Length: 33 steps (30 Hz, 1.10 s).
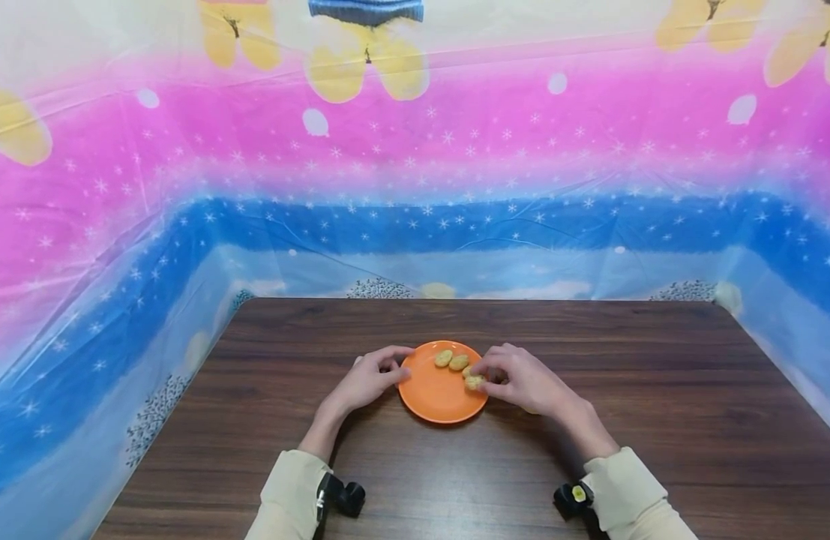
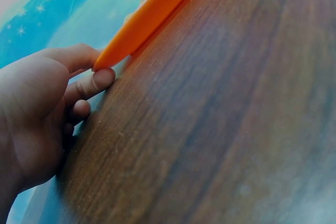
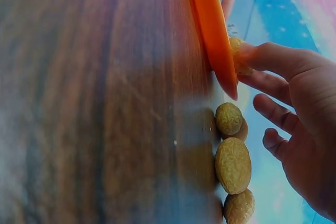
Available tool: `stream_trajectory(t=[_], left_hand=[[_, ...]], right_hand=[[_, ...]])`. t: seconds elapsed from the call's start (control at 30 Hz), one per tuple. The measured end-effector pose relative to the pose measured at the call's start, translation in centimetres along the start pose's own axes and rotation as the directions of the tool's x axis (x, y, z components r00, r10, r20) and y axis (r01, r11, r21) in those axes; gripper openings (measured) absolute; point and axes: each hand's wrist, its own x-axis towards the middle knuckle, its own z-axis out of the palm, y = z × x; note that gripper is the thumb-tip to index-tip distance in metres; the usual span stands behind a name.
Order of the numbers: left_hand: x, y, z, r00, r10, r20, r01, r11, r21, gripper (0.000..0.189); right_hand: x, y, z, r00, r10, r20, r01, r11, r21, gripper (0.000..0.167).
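Note:
An orange plate (image 1: pixel 431 397) lies on the table, with several small yellow oval pieces (image 1: pixel 459 363) along its far and right side. My left hand (image 1: pixel 367 381) holds the plate's left rim between thumb and fingers; the left wrist view shows the fingertips (image 2: pixel 105 78) right at the edge. At the right rim, my right hand (image 1: pixel 525 381) pinches a yellow piece (image 3: pixel 239 56) between thumb and forefinger, low over the plate, its other fingers loosely bent. Just past the rim in the right wrist view sit several yellow-brown oval pieces (image 3: pixel 233 166) with wrinkled skin, like small potatoes; the right hand hides them in the head view.
The dark wood-grain table (image 1: pixel 657 375) reaches back to a hanging cloth (image 1: pixel 415 225) in pink and blue, which surrounds its far edge and both sides. Black wrist cameras (image 1: pixel 350 499) sit by both pale sleeve cuffs (image 1: pixel 624 484).

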Motion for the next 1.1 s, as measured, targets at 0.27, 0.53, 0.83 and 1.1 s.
stream_trajectory(t=[0.27,0.53,0.83,1.1], left_hand=[[0.0,-0.1,0.0,1.0,-0.003,0.0,0.003,1.0,-0.005,0.04],[0.1,-0.1,0.0,1.0,-0.005,0.0,0.005,1.0,-0.014,0.041],[0.1,-0.1,0.0,1.0,-0.008,0.0,0.008,1.0,-0.006,0.041],[0.1,-0.2,0.0,1.0,-0.012,-0.004,0.012,1.0,0.0,0.04]], right_hand=[[0.1,-0.3,0.1,0.999,0.011,0.038,-0.012,1.0,0.004,0.02],[0.2,-0.4,0.1,0.998,0.036,0.048,-0.036,0.999,-0.013,0.019],[0.0,-0.3,-0.6,0.997,0.078,0.026,-0.078,0.997,0.011,0.019],[-0.3,0.1,-1.1,0.993,0.114,0.017,-0.115,0.993,0.027,0.019]])
